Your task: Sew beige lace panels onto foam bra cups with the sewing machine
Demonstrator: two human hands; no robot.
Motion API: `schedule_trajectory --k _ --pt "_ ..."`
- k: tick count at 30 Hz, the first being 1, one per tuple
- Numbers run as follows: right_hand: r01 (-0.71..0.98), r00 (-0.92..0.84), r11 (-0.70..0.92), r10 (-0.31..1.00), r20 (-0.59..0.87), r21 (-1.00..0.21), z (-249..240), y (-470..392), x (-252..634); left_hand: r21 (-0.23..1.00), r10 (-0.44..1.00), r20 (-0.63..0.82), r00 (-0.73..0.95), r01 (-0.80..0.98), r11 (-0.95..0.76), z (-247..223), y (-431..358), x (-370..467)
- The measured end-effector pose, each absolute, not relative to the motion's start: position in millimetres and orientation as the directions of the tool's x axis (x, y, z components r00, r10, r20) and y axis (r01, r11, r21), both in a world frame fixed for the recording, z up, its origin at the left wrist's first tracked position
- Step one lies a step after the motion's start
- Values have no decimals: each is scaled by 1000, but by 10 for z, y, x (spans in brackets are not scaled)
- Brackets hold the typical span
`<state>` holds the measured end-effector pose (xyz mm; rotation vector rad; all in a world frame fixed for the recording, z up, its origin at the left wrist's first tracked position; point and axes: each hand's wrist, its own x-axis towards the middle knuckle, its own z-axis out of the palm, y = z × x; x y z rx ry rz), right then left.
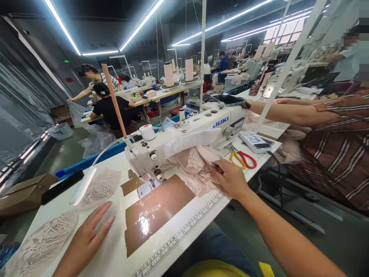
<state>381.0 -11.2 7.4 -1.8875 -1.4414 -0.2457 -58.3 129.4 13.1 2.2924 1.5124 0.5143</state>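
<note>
At four o'clock, our right hand (233, 180) nearly closes round dark item (218, 168), against bunched lace (197, 163); at eight, our left hand (90, 236) spreads, empty (lace panel (100, 187) near).

Bright overhead tubes, glare below, edges stretched.

Scissors (250, 160) with red and yellow handles lie near a white device (255, 141). Farther back, a person in black (112, 109) sits near clear plastic (96, 141).

On the surface (113, 246), the sewing machine (184, 132) stands at twelve o'clock, scissors (243, 159) and device (255, 141) at one, fabric pieces (47, 238) toward ten.
</note>
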Motion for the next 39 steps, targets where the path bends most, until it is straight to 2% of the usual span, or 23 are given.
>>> schedule_trajectory --k 3,5,9,13,16,18,22,24,26,28,29,32,35,37,39 --pt "696 413 141 723 554 -704 169 -187 3717 718 854 -55 518 615 -327 245 1027 -79" --pt "530 383 271 769 512 -803 223 -233 3607 842 788 -122 604 484 -240 269 890 256" --pt "363 106 447 852 513 -818 204 -262 3341 979 680 -192 708 184 84 231 750 917" --pt "254 -117 537 843 525 -805 96 -263 3119 929 613 -233 755 -12 369 171 746 1471" --pt "214 -241 542 836 494 -813 51 -290 3094 884 554 -298 777 7 467 131 745 1703" --pt "178 -250 541 833 494 -822 49 -317 3163 905 542 -291 788 43 423 127 707 1756" --pt "192 -13 506 858 513 -841 112 -360 3396 978 525 -189 830 205 28 263 525 1674" --pt "252 107 459 862 496 -852 172 -362 3482 949 431 -234 872 300 -92 384 413 1559" --pt "308 117 433 866 486 -847 233 -345 3510 936 254 -329 910 349 -38 482 324 1397" --pt "358 30 443 874 484 -822 275 -309 3483 924 89 -376 922 366 107 512 270 1187" --pt "380 -20 451 877 481 -807 284 -288 3455 917 51 -372 927 358 177 497 254 1065" --pt "443 -114 437 893 435 -782 263 -220 3354 913 122 -283 951 229 337 381 207 635" --pt "463 -176 393 919 353 -794 210 -163 3256 916 395 -118 911 -54 399 300 131 157" --pt "442 -222 371 927 302 -816 187 -127 3177 915 676 -30 737 -252 315 323 88 -145" --pt "407 -263 346 931 254 -845 183 -84 3060 949 892 -9 452 -276 150 384 84 -398"
